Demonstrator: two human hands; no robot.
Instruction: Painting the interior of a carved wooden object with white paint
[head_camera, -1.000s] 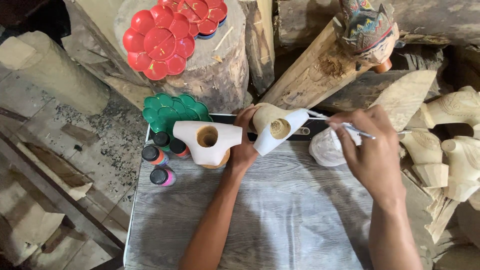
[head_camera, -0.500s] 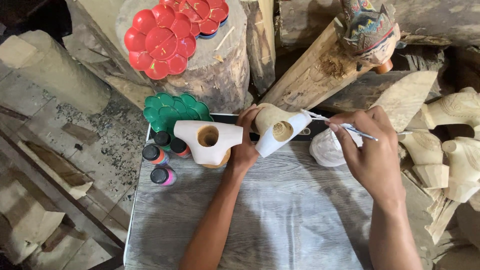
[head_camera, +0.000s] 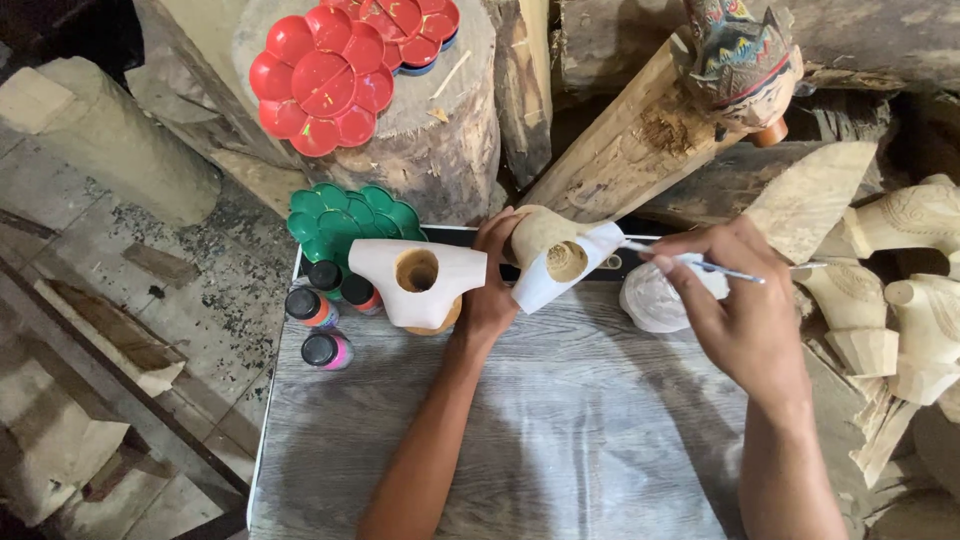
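- Leftmost, three small paint bottles (head_camera: 323, 305) with dark caps stand upright in a cluster at the left edge of the grey table (head_camera: 560, 440), just beside a green flower-shaped palette (head_camera: 345, 215); they sit close to the work, probably so colour is within easy reach.
- Up behind them a red palette (head_camera: 318, 80) rests flat on a tree stump (head_camera: 420, 120), set well apart from the table.
- Next, a white-painted wooden piece (head_camera: 415, 280) with a round hole in its top stands on the table, touching the left wrist; it looks set aside, perhaps so the white coat can dry.
- Then the left hand (head_camera: 497, 275) is closed around a carved wooden piece (head_camera: 560, 258), lifting it above the table's far edge and tilting its hollow end upward, which seems to turn the half-white surface toward the brush.
- Further right, the right hand (head_camera: 745, 310) pinches a thin brush (head_camera: 690, 262) like a pen, its tip pointing at the carved piece, nearly touching the white part.
- Under that hand a crumpled white cloth (head_camera: 655, 300) lies on the table.
- Rightmost, bare unpainted carvings (head_camera: 900, 290) are heaped beside the table.
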